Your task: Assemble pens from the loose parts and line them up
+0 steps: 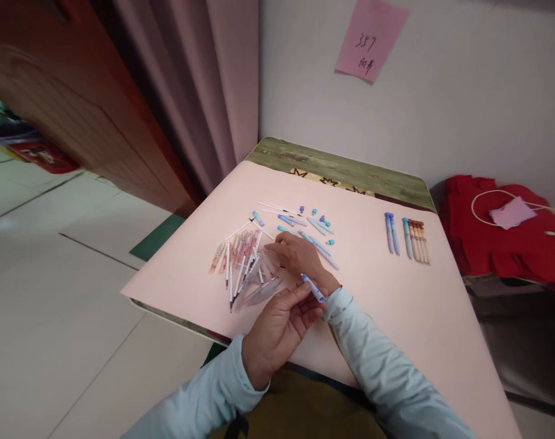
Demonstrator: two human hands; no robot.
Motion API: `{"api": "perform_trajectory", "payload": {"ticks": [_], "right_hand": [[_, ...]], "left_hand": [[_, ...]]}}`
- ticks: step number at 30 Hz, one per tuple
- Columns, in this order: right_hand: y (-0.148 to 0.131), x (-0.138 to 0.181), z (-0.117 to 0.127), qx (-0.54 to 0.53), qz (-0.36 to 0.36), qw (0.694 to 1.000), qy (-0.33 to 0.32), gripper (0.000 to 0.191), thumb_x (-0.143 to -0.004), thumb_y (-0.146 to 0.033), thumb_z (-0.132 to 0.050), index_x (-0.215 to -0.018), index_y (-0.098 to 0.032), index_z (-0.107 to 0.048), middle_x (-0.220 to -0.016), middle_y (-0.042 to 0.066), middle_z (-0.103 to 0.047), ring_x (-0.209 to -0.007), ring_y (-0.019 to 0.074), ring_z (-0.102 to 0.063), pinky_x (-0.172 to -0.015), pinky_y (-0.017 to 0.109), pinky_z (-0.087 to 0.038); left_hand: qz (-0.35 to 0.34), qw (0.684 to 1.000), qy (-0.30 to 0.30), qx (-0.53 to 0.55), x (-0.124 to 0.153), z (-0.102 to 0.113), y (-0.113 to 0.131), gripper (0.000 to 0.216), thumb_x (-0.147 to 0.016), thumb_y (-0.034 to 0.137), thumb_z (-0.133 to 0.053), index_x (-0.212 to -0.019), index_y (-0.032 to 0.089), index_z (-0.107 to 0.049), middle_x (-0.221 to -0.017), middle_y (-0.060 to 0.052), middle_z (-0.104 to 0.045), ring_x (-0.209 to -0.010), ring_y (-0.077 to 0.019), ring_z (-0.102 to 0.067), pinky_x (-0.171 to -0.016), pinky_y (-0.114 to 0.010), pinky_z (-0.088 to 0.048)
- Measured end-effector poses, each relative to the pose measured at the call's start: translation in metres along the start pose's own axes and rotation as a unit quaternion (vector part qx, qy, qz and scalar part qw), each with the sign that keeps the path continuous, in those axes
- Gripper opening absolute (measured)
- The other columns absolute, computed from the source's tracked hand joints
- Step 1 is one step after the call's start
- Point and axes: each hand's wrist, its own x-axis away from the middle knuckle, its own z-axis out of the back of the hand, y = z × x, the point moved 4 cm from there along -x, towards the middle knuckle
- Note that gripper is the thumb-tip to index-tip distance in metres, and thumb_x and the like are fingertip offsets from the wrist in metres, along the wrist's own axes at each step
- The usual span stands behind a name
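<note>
My left hand [281,323] is closed on a short blue pen barrel section [312,288], pinched between thumb and fingers above the near edge of the table. Crossing beyond it, my right hand [300,253] reaches leftward with fingers bent and drawn together at a clear plastic bag [263,289]. What its fingertips hold, if anything, is hidden. White pen refills [234,280] with dark tips lie in and around the bag, beside pink patterned pen barrels [245,244]. Behind my right hand are pale blue and lilac pen parts [320,225] and small caps [330,242].
On the right of the pink-covered table [387,329], blue pens [391,235] and brown-topped pens [418,241] lie in a row. A red cloth [469,231] with a white cable is beyond the right edge. A wooden door [76,91] and curtain stand left.
</note>
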Motion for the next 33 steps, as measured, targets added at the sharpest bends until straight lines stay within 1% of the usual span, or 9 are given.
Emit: {"api": "perform_trajectory", "payload": {"ticks": [3, 7, 11, 17, 21, 23, 26, 29, 33], "right_hand": [[-0.001, -0.005, 0.001, 0.016, 0.007, 1.0, -0.018, 0.027, -0.096, -0.031, -0.05, -0.116, -0.033, -0.069, -0.119, 0.003, -0.061, -0.093, 0.0167, -0.06, -0.076, 0.027, -0.042], [0.004, 0.0, 0.008, 0.038, -0.029, 0.999, -0.016, 0.029, -0.099, -0.032, -0.044, -0.107, -0.027, -0.071, -0.115, 0.006, -0.063, -0.093, 0.0179, -0.06, -0.075, 0.028, -0.041], [0.01, 0.006, 0.014, 0.033, -0.071, 0.997, 0.016, 0.028, -0.098, -0.028, -0.046, -0.112, -0.026, -0.07, -0.116, 0.006, -0.064, -0.096, 0.0186, -0.06, -0.079, 0.028, -0.042], [0.005, 0.0, 0.006, 0.001, -0.054, 0.998, 0.013, 0.03, -0.096, -0.026, -0.048, -0.118, -0.03, -0.068, -0.117, 0.004, -0.064, -0.097, 0.017, -0.061, -0.078, 0.026, -0.043], [0.002, -0.006, 0.003, 0.014, -0.034, 0.999, -0.012, 0.033, -0.096, -0.026, -0.047, -0.122, -0.035, -0.066, -0.117, 0.003, -0.064, -0.095, 0.0167, -0.062, -0.075, 0.026, -0.042], [0.002, -0.007, 0.003, 0.021, -0.018, 0.999, -0.021, 0.032, -0.097, -0.027, -0.046, -0.12, -0.035, -0.067, -0.115, 0.003, -0.065, -0.094, 0.0166, -0.062, -0.075, 0.026, -0.042], [0.003, -0.005, 0.004, 0.032, -0.008, 0.999, -0.018, 0.03, -0.099, -0.03, -0.044, -0.113, -0.03, -0.07, -0.108, 0.005, -0.066, -0.093, 0.0166, -0.062, -0.075, 0.026, -0.041], [0.007, 0.001, 0.007, 0.047, -0.034, 0.998, -0.009, 0.031, -0.1, -0.03, -0.043, -0.105, -0.025, -0.072, -0.103, 0.006, -0.066, -0.091, 0.017, -0.061, -0.076, 0.027, -0.04], [0.015, 0.012, 0.012, 0.056, -0.086, 0.995, 0.001, 0.029, -0.099, -0.027, -0.044, -0.104, -0.024, -0.073, -0.104, 0.006, -0.067, -0.091, 0.0178, -0.062, -0.074, 0.027, -0.04]], "left_hand": [[-0.006, 1.0, -0.012, -0.004, 0.001, 0.0, 0.003, 0.018, -0.091, 0.009, -0.055, -0.083, 0.006, -0.071, -0.08, -0.011, -0.073, -0.063, -0.0103, -0.067, -0.056, -0.016, -0.056], [-0.002, 1.0, -0.01, -0.003, 0.001, 0.001, 0.002, 0.019, -0.091, 0.009, -0.054, -0.083, 0.006, -0.071, -0.081, -0.011, -0.073, -0.062, -0.0103, -0.067, -0.057, -0.017, -0.056], [0.008, 1.0, -0.005, -0.005, -0.001, 0.001, 0.0, 0.019, -0.092, 0.009, -0.054, -0.085, 0.005, -0.071, -0.083, -0.012, -0.074, -0.062, -0.0104, -0.067, -0.056, -0.017, -0.056], [0.002, 1.0, -0.013, -0.008, -0.001, 0.002, 0.001, 0.018, -0.091, 0.009, -0.055, -0.083, 0.006, -0.071, -0.081, -0.011, -0.074, -0.062, -0.01, -0.067, -0.057, -0.016, -0.056], [-0.004, 1.0, -0.015, -0.007, -0.001, 0.002, 0.001, 0.016, -0.09, 0.01, -0.058, -0.082, 0.007, -0.071, -0.079, -0.01, -0.073, -0.062, -0.0098, -0.066, -0.057, -0.016, -0.056], [-0.004, 1.0, -0.017, -0.006, 0.0, 0.003, 0.001, 0.015, -0.089, 0.01, -0.058, -0.083, 0.007, -0.071, -0.078, -0.009, -0.072, -0.062, -0.0096, -0.066, -0.057, -0.016, -0.056], [-0.003, 1.0, -0.022, -0.008, 0.0, 0.002, 0.0, 0.016, -0.09, 0.01, -0.057, -0.084, 0.006, -0.071, -0.079, -0.009, -0.072, -0.062, -0.0096, -0.066, -0.058, -0.016, -0.056], [-0.001, 1.0, -0.014, -0.01, 0.001, 0.001, 0.001, 0.017, -0.091, 0.009, -0.056, -0.084, 0.006, -0.071, -0.082, -0.011, -0.073, -0.064, -0.01, -0.067, -0.059, -0.016, -0.056], [0.003, 1.0, -0.012, -0.006, 0.001, -0.003, 0.001, 0.016, -0.09, 0.009, -0.056, -0.082, 0.007, -0.07, -0.083, -0.012, -0.073, -0.064, -0.0108, -0.068, -0.058, -0.017, -0.057]]}}
